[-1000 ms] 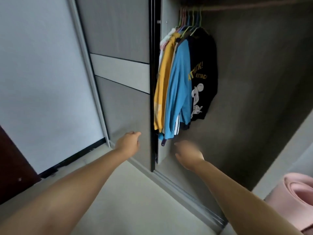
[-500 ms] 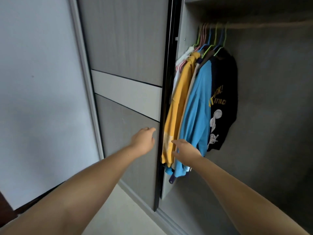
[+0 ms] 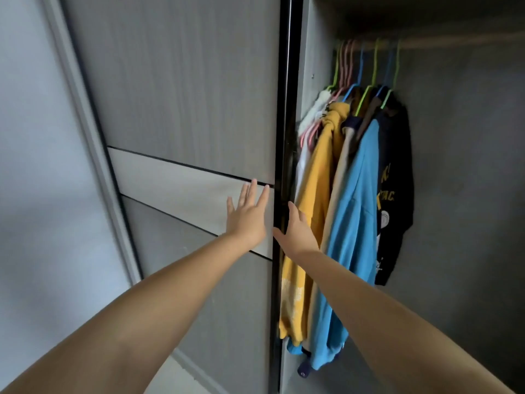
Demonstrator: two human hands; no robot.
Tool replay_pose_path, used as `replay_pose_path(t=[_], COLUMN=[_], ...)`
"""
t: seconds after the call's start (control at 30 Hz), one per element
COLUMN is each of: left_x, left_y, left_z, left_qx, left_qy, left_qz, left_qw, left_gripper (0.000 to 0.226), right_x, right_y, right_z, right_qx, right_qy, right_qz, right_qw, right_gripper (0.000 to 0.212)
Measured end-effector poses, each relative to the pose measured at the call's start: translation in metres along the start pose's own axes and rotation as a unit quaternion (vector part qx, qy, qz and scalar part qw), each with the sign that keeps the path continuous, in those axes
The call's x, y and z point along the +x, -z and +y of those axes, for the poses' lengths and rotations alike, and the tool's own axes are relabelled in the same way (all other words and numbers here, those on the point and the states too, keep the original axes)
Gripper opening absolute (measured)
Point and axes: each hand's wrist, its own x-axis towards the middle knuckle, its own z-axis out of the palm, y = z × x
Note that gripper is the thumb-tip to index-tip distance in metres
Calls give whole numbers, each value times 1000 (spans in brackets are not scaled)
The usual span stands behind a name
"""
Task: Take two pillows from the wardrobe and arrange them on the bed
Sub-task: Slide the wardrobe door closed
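Wardrobe (image 3: pixel 468 194) fills the frame; its open bay sits at 3 o'clock from both hands, the sliding door (image 3: pixel 184 95) at 9 to 12 o'clock. No pillows show in this view, so I can't tell where they are.

Left hand (image 3: pixel 247 216): fingers spread wide, palm toward the door's pale cross band (image 3: pixel 176 191), just left of the black door edge (image 3: pixel 282 137). It looks pressed flat on the panel, but actual contact isn't clear. Holding nothing.

Right hand (image 3: pixel 295 231): open, fingers extended up toward 12 o'clock, thumb side at the black door edge and apparently touching it. Can't confirm any grip, since the fingertips are partly lost against the dark strip. Nothing held. Back of the hand is just in front of the yellow hoodie (image 3: pixel 318 194).

Both hands are nearly side by side, with the door edge between them.

Counts:
- 2 hands, 2 bare forearms
- 1 sliding door in view, with 1 pale band across it
- 1 hanging rail (image 3: pixel 440 42) at 1 o'clock
- Garments bunched at the left end of the rail: yellow hoodie, blue shirt (image 3: pixel 358 223), dark printed shirt (image 3: pixel 397 180), beige piece between yellow and blue, white items (image 3: pixel 314 112) nearest the door. Exact total not clear; they overlap.
- Hangers (image 3: pixel 360 69): green, pink and blue hooks, roughly seven or eight; too tightly packed to count.
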Motion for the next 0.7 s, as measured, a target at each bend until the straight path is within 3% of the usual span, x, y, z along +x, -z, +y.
replay_pose_path(t=[0.2, 0.5, 0.7], left_x=[32, 27, 15], left_y=[-19, -24, -17], left_z=[-28, -7, 31], left_qx=[59, 12, 5], left_qy=[-148, -210, -275], left_qz=[76, 116, 162], left_qw=[984, 971, 948], left_gripper=[103, 89, 87], right_x=[33, 18, -6], right_y=[-19, -11, 28], right_z=[-7, 9, 38], right_qx=[28, 36, -166], right_qy=[-51, -49, -75], right_qz=[110, 138, 148], right_qw=[992, 989, 972], right_gripper=[74, 63, 59])
